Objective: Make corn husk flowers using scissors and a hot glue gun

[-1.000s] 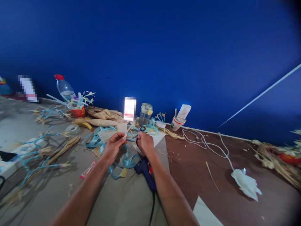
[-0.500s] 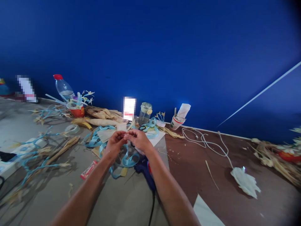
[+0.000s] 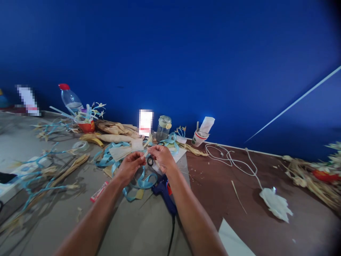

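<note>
Both hands are raised over the middle of the table. My left hand (image 3: 132,164) is closed in a pinch on a small pale strip (image 3: 145,153), which looks like dried husk. At the strip's other end, my right hand (image 3: 163,158) pinches with thumb and forefinger. Just below the fingers the black finger loop of scissors (image 3: 150,160) shows. Light blue ribbon (image 3: 145,182) lies in loose curls under and around the hands. Beneath my right forearm rests a dark blue glue gun (image 3: 164,193), partly hidden, its cord running toward me.
Along the blue wall stand a red cup with blue-stemmed flowers (image 3: 86,126), a lit phone (image 3: 145,122), a lidded jar (image 3: 163,128) and a white cup (image 3: 199,138). Dried husks (image 3: 114,128) lie at the back. A white cable (image 3: 237,161) crosses the right side; blue stems (image 3: 39,185) spread left.
My hands have moved slightly apart, the right one shifting right. The pale strip between the fingertips and the scissors' loop now show more clearly.
</note>
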Motion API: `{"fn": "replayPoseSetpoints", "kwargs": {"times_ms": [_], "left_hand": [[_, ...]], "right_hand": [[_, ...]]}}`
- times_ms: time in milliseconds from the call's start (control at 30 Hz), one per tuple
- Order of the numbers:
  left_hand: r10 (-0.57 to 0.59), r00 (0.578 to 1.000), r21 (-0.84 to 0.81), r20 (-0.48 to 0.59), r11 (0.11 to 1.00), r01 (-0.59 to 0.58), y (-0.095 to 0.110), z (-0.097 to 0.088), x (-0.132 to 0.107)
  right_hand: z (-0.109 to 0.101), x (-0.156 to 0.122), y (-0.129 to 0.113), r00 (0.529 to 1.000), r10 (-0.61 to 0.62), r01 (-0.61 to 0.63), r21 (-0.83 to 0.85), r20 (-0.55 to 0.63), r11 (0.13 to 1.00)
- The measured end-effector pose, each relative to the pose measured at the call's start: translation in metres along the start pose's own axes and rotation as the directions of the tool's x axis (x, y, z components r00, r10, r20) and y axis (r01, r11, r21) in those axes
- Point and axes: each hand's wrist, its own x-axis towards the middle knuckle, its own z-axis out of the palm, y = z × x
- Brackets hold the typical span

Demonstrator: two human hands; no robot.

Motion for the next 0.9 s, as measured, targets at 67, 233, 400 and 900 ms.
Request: {"fn": "replayPoseSetpoints", "kwargs": {"times_ms": [67,233,400,900], "left_hand": [[-0.009,1.0,-0.015,-0.001,1.0,0.009,0.0005,0.0007,0.0002],[-0.01,1.0,-0.036,-0.006,0.999,0.01,0.0,-0.0004,0.0013],[0.006,1.0,-0.007,0.017,1.0,-0.006,0.0,-0.0015,0.0013],[-0.029,0.99,-0.033,0.138,0.999,0.034,0.0038,-0.0001,-0.0019]], "right_hand": [[0.0002,-0.0001,-0.0001,0.999,0.043,-0.042,0.069,-0.001,0.997],[0.0015,-0.0038,-0.0016,0.987,0.113,-0.125,0.102,0.111,0.987],[0.0064,-0.0078,-0.0023,0.983,0.081,-0.094,0.077,0.163,0.993],[-0.0026,-0.0022,-0.0031,0.888,0.352,-0.444,0.35,0.297,0.825]]}}
